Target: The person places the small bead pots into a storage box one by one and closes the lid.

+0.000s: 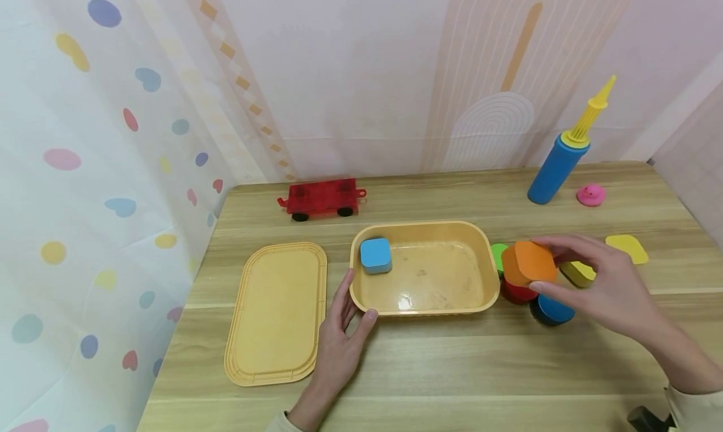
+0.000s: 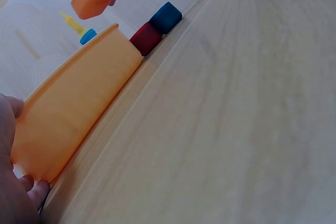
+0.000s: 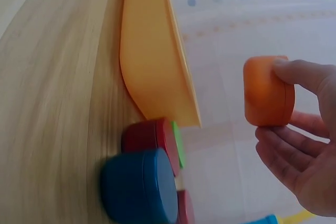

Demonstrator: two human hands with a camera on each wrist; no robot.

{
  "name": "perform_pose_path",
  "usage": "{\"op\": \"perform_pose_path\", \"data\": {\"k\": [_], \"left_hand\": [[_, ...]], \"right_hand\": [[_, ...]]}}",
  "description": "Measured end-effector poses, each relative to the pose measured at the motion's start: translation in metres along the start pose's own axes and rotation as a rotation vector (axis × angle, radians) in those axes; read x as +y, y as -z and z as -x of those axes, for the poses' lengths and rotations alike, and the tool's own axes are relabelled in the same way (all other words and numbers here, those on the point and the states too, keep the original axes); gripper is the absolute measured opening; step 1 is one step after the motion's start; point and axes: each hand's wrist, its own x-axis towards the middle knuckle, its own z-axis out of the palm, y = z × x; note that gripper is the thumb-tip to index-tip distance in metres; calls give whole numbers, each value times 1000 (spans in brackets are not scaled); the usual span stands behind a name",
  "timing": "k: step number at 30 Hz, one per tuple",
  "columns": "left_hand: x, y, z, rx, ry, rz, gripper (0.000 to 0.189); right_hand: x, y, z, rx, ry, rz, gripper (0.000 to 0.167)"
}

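My right hand (image 1: 601,281) pinches an orange rounded block (image 1: 528,262) between thumb and fingertips. The block is up in the air, beyond the right end of a shallow yellow tub (image 1: 429,311). Below it on the table sit a red block (image 1: 518,294), a dark blue block (image 1: 553,311), a partly covered green one (image 1: 498,253) and a yellow one (image 1: 577,274). Inside the tub, a light blue block (image 1: 376,255) lies in the upper left corner. My left hand (image 1: 337,350) holds the tub's near left corner, thumb on the front wall and fingers along the left side.
A flat yellow lid (image 1: 277,313) lies left of the tub. Toward the back stand a red toy wagon (image 1: 322,198), a blue pump with a yellow nozzle (image 1: 559,165) and a pink toy duck (image 1: 591,194). A flat yellow piece (image 1: 628,248) lies at the right.
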Motion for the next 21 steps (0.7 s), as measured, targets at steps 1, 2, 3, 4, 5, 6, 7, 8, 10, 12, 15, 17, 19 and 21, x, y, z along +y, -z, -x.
{"op": "perform_pose_path", "data": {"k": [1,2,3,4,5,6,7,8,10,12,15,17,19,21], "left_hand": [[0,0,0,-1,0,2,80],[0,0,0,-1,0,3,80],[0,0,0,-1,-2,3,80],[0,0,0,-1,-2,4,80],[1,0,0,-1,-3,4,80],[1,0,1,0,-4,4,80],[1,0,1,1,-5,3,80],[0,0,1,1,-7,2,80],[0,0,1,1,-9,1,80],[0,0,1,1,-12,2,80],[0,0,1,2,-17,2,79],[0,1,1,2,-20,1,79],[-1,1,1,2,-21,1,79],[-1,1,1,2,-19,0,79]], "right_hand": [[-1,-2,-2,-4,-3,-5,67],[-3,-4,-4,-8,-4,-10,67],[-4,-6,-6,-12,-4,-17,66],[-5,-8,-8,-15,-2,-24,66],[-6,-10,-10,-18,0,-31,66],[-7,-12,-12,-20,4,-35,66],[-7,-14,-14,-20,9,-38,66],[-8,-16,-16,-20,15,-40,66],[-9,-20,-19,-25,21,-48,65],[-10,-24,-22,-35,24,-55,64],[-12,-29,-25,-62,22,-65,61],[-13,-32,-28,-77,17,-54,59],[-13,-35,-30,-87,15,-37,58],[-14,-38,-32,-98,16,-28,58]]}}
